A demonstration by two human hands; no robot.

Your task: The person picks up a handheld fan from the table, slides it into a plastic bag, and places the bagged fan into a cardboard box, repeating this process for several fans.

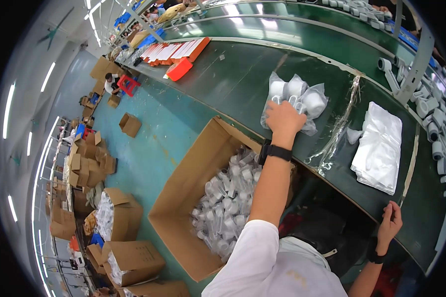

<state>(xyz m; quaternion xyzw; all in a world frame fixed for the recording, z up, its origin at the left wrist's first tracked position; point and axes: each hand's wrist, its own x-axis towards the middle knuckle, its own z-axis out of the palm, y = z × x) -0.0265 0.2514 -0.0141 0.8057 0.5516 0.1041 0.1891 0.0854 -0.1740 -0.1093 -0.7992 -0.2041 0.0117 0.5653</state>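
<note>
My left hand (pixel 284 118) reaches over the workbench with its fingers curled onto a group of bagged white plastic scoops (pixel 296 91). The bags are clear, and rounded white cups and looped handles show through; my fingers hide part of them. At the bench's near edge, my right hand (pixel 391 222) has loosely bent fingers, and nothing is visible in it. Just beyond that hand lies a stack of clear flat plastic bags (pixel 377 148). Below my left arm stands an open cardboard box (pixel 176 208) holding many bagged white scoops (pixel 225 198).
Orange-red trays with white sheets (pixel 176 52) and a roll of red-orange tape (pixel 179 69) lie along the bench (pixel 233 74). Grey-white plastic parts (pixel 436 123) line the right side, beside a metal post (pixel 416 64). Cartons (pixel 134 260) stand on the floor at left; a person (pixel 112 83) sits farther off.
</note>
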